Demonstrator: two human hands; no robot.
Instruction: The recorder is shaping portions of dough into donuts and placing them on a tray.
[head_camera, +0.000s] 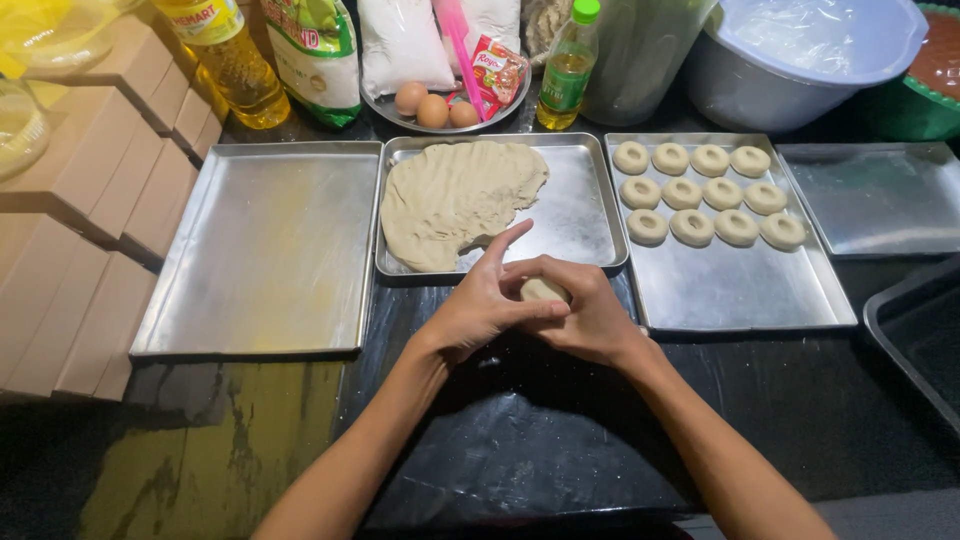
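Note:
Both my hands meet over the black plastic sheet just in front of the middle tray. My left hand and my right hand are wrapped around a small pale dough piece, which shows between the fingers. My left forefinger sticks up toward the tray. A flat sheet of dough with a bitten-out edge lies in the middle metal tray. Several ring-shaped dough pieces sit in rows on the right metal tray.
An empty metal tray lies at left, beside brown cardboard boxes. Behind the trays stand oil bottles, flour bags, a plate with eggs and a lidded white tub. Another tray and a dark pan are at right.

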